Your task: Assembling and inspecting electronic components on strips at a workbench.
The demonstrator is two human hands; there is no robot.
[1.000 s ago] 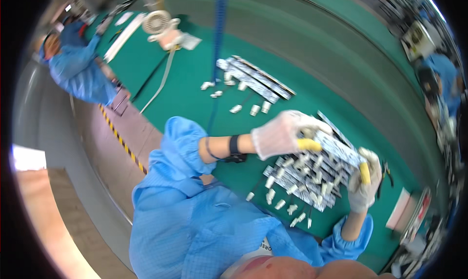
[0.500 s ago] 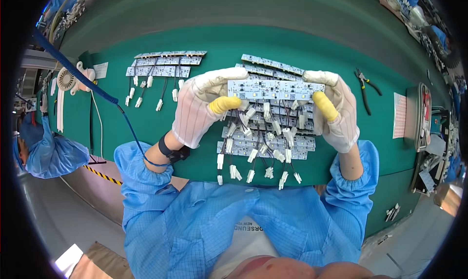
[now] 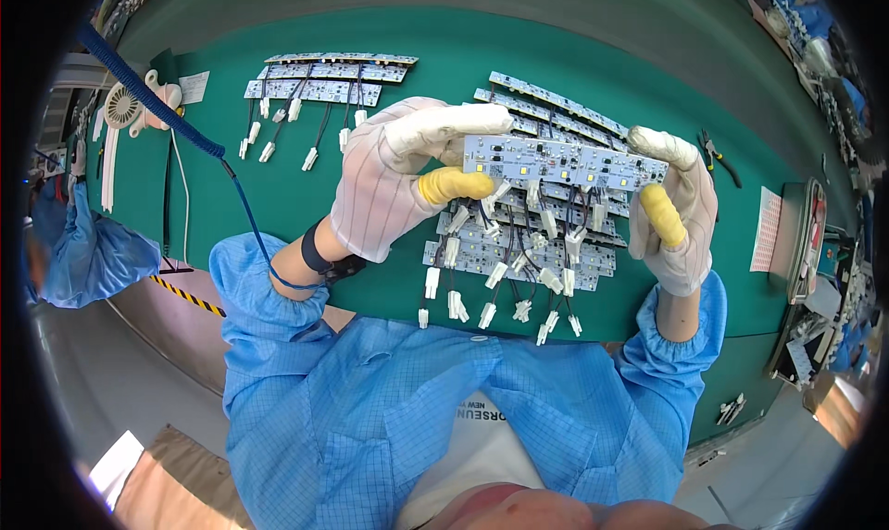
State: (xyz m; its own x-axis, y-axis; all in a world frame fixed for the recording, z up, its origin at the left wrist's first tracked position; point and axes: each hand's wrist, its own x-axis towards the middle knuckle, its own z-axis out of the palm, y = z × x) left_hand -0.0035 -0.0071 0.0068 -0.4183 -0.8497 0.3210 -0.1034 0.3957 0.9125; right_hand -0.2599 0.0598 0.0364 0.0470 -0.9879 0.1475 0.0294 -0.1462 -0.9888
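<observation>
Between my two gloved hands I hold up a long white LED circuit board [image 3: 565,162] with small yellow LEDs and dark components. My left hand [image 3: 407,174] pinches its left end, thumb in a yellow finger cot in front. The right end sits between the thumb and fingers of my right hand [image 3: 673,201], with a yellow cot on that thumb too. Beneath and behind it lies a stack of similar boards [image 3: 500,257], whose dark leads end in white connectors [image 3: 495,275]. The held board hides part of this stack.
Further left on the green mat [image 3: 278,197] lies another group of boards [image 3: 319,90] with hanging connectors. A small fan [image 3: 125,106] stands at far left, under a blue coiled cord [image 3: 153,95]. Pliers [image 3: 718,160] and a sheet of labels [image 3: 768,229] lie right.
In the picture, both hands and the held board have shifted right, the board tilting slightly down at its right end. The view has shifted as well. My grip stays on both ends.
</observation>
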